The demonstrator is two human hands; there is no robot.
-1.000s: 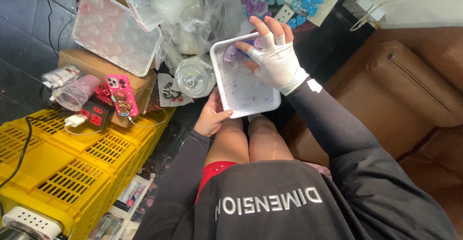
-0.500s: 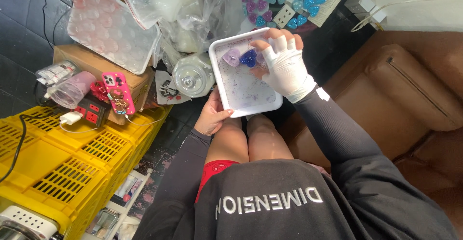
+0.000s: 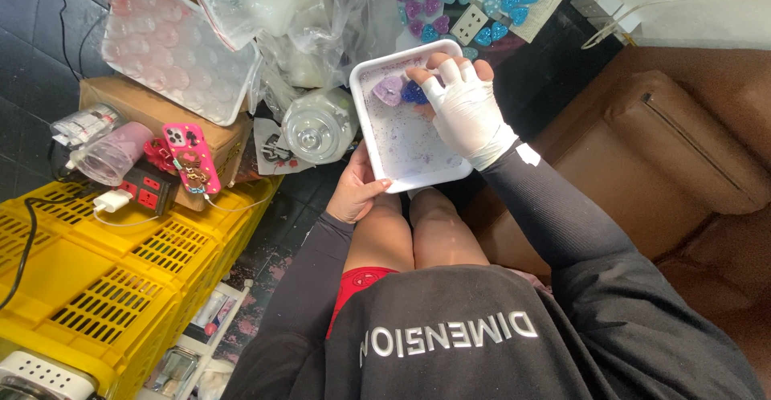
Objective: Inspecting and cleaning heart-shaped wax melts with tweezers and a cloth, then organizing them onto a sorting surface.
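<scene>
We grip the square white plastic tray (image 3: 405, 139) from beneath with our bare left hand (image 3: 359, 192), thumb on its rim. Our white-gloved right hand (image 3: 463, 109) curls over it, fingertips (image 3: 419, 74) pressing glittery lilac and blue resin hearts (image 3: 401, 91).

Yellow crates (image 3: 96, 287), pink phone (image 3: 191, 157), brown sofa (image 3: 691, 159)

A brown cardboard box (image 3: 221, 139) sits left of the person under a clear blister tray (image 3: 181, 46), with crumpled clear plastic bags (image 3: 321, 14) heaped beside it.
</scene>
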